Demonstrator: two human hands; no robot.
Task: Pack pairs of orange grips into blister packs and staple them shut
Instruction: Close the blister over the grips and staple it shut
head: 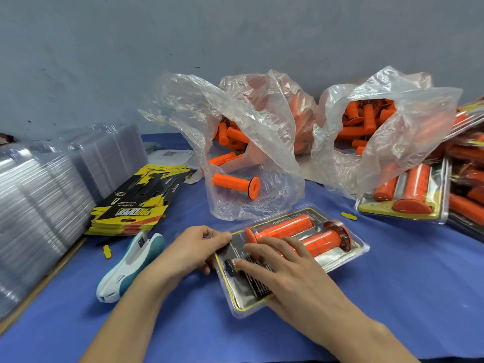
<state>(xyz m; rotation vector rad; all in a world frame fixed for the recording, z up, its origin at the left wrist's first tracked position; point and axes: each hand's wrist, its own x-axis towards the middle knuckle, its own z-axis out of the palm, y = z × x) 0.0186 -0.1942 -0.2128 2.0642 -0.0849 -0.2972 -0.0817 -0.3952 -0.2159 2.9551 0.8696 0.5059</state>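
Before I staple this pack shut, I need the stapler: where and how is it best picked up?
Take the stapler around its mid-body, coming from above with the left hand, which is nearest. It lies flat on the blue table, long and narrow, slanting toward the person, so a wrap across its width, the teal top in the palm, should seat it ready to squeeze.

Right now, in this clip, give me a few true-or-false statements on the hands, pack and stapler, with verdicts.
1. Both hands rest on the blister pack. True: left hand, right hand.
2. The pack holds two orange grips. True.
3. The right hand holds the stapler. False: it lies untouched on the blue table, left of the hands.
4. The card stack lies right of the pack. False: it is left.
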